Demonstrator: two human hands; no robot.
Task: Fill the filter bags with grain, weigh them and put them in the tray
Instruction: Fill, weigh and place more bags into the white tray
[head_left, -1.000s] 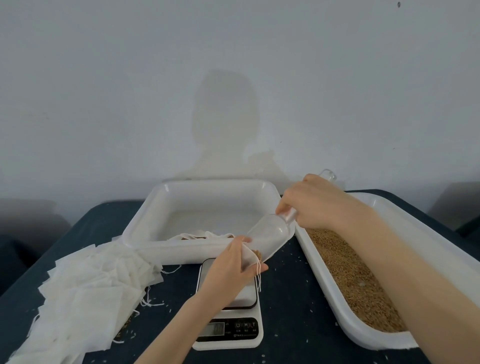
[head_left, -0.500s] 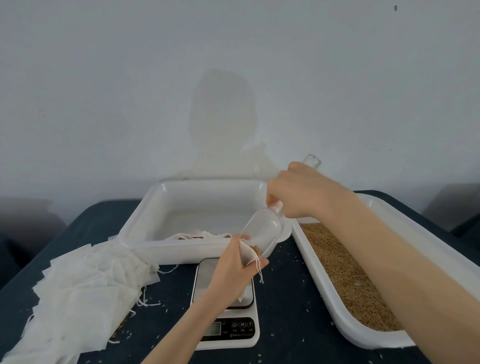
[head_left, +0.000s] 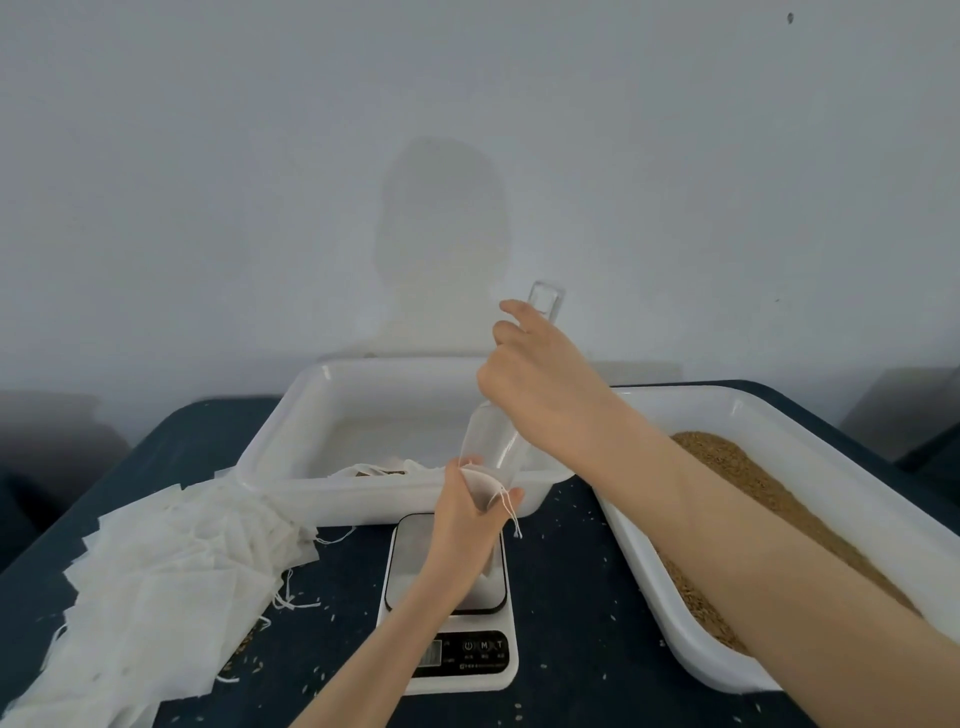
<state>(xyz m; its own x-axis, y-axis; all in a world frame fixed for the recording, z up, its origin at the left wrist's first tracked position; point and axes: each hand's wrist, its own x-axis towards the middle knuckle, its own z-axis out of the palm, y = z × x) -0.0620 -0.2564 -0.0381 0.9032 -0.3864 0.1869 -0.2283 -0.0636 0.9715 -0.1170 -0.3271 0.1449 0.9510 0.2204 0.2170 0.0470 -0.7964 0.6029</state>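
From the head view, the right hand (head_left: 540, 384) now clutches the clear scoop (head_left: 493, 441) tipped far steeper than a second ago, mouth down in the filter bag (head_left: 485, 486), which the left hand (head_left: 465, 514) pinches open just above the scale (head_left: 447, 587). The grain looks emptied into it; weighing should follow, then the tray (head_left: 291, 441) behind the scale.

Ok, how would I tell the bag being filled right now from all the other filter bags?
Start at the kitchen scale in the middle of the dark table. Just above its platform the left hand holds one filter bag open, with the clear scoop in the right hand tipped into its mouth. The other empty bags lie flat in a pile at the left.
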